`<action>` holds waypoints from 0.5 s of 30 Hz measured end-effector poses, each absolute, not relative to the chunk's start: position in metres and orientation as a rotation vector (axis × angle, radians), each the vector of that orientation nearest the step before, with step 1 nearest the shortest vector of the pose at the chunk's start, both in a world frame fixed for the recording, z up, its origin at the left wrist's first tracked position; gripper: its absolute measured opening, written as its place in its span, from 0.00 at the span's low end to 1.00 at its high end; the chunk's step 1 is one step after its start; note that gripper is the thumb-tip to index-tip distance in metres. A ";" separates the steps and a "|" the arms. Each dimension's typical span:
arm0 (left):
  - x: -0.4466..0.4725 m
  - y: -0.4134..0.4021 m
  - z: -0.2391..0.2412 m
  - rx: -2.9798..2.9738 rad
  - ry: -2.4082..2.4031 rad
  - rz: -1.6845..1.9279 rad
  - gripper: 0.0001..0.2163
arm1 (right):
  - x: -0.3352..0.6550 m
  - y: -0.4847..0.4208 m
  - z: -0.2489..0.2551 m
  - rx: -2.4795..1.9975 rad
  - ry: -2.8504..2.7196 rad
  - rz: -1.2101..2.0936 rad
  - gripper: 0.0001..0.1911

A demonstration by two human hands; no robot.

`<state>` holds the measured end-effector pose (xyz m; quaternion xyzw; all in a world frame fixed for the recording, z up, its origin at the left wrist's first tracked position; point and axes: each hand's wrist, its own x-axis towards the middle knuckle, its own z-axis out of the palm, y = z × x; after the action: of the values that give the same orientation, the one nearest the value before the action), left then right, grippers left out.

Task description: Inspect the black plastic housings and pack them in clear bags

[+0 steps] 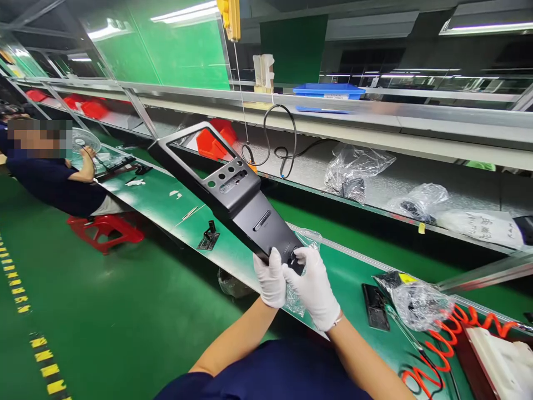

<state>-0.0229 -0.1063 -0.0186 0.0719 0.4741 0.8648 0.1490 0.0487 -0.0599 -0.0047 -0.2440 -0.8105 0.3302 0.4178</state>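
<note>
A long black plastic housing with a rectangular window frame and a row of round holes is held up at a slant over the bench. My left hand, in a white glove, is closed around its lower end, thumb on the front face. My right hand, gloved too, grips the same end from the other side, its fingers at a small dark part or recess near the bottom edge. The fingers partly hide that part. Below on the bench lies a small black bracket-like piece, apart from both hands.
The green bench runs diagonally past me. At right are a black flat part, a bagged part and a coiled orange hose. Plastic-wrapped parts sit on the shelf. A cable hangs ahead. A seated co-worker is at left.
</note>
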 end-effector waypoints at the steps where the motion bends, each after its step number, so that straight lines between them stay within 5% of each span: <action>1: -0.023 -0.105 -0.018 0.201 1.344 2.481 0.21 | 0.048 -0.058 -0.003 -0.621 -2.044 0.853 0.14; 9: -0.016 -0.091 -0.013 0.274 1.346 2.545 0.28 | 0.053 -0.038 0.005 -0.631 -2.082 0.947 0.16; 15: -0.003 -0.083 -0.010 0.220 1.362 2.565 0.23 | 0.064 -0.029 0.018 -0.581 -2.141 0.900 0.11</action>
<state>-0.0032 -0.0831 -0.0104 0.0752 0.4645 0.8749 0.1145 0.0638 -0.0292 0.0182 -0.2260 -0.8325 0.3501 0.3651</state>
